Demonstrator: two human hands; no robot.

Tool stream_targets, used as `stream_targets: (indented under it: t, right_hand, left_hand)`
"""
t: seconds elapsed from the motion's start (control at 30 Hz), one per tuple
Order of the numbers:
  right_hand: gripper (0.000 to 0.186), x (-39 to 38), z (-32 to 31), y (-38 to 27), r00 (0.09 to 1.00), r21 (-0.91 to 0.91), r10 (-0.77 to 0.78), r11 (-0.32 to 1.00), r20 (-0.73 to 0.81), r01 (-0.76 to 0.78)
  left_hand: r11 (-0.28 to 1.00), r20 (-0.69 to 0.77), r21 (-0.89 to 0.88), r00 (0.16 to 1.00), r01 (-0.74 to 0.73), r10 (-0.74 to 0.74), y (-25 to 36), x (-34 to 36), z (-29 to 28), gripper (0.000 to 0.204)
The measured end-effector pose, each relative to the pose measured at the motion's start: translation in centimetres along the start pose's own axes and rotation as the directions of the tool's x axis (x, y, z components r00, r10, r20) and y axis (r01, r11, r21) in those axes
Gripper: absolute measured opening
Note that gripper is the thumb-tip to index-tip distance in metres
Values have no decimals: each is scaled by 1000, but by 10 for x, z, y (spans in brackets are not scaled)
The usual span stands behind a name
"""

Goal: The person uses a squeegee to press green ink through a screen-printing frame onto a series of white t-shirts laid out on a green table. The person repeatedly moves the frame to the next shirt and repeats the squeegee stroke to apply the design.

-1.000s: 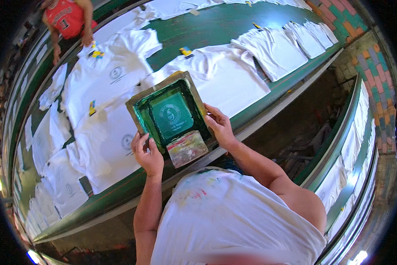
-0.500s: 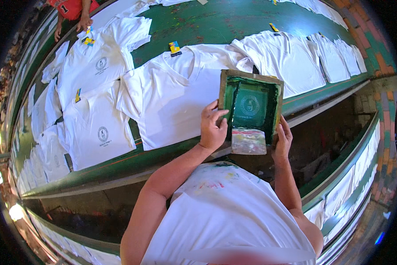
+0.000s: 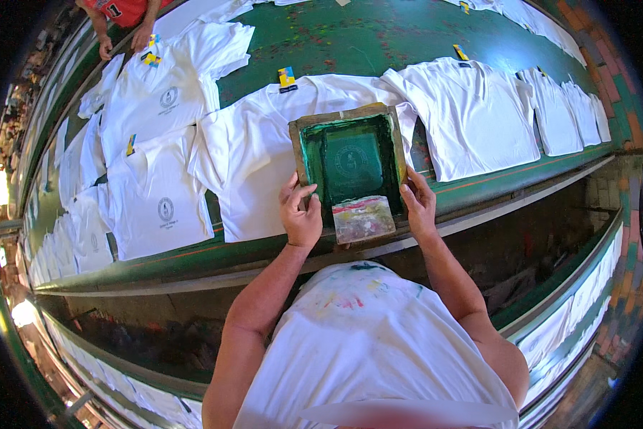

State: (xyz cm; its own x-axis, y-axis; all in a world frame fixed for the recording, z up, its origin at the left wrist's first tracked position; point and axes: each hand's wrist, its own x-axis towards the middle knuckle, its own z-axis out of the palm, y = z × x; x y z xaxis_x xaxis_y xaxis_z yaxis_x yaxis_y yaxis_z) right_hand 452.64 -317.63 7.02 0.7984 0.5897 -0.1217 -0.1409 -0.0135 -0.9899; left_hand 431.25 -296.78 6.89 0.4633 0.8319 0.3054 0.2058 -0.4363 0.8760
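Note:
A wooden-framed printing screen, its mesh green with a round emblem, is held between my two hands over a white V-neck T-shirt. My left hand grips the left side of the frame, low down. On the opposite side my right hand has its fingers closed on the frame. A flat, paint-smeared squeegee rests inside the screen at its near end. The frame hides the right part of the shirt, and I cannot tell whether it touches the cloth.
Printed white T-shirts lie to the left, and plain ones to the right along the green table. Another person's hands are at the far left. A second table with shirts runs along the lower right.
Both hands have carried the screen to the left, from the shirt's right edge to over its body. The frame's tilt has changed slightly, and the squeegee has travelled inside it.

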Motion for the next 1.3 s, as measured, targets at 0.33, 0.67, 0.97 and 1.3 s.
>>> stream_targets:
  t: [0.33, 0.67, 0.97, 1.3]
  right_hand:
    - [62, 13, -6, 5, 996, -215, -34, 975, 87, 52]
    - [53, 19, -6, -1, 992, -277, -26, 959, 121, 59]
    - [50, 23, -11, 11, 978, -319, -126, 932, 169, 175]
    - [53, 25, -10, 14, 974, -391, -160, 896, 158, 210]
  left_hand:
    - [967, -6, -185, 983, 177, -181, -22, -4, 8, 21]
    - [948, -26, -180, 962, 263, -272, -29, 1, 7, 16]
    - [917, -23, -298, 958, 265, -284, -30, 4, 7, 12]
    - [916, 2, -263, 949, 304, -314, -30, 5, 5, 11]
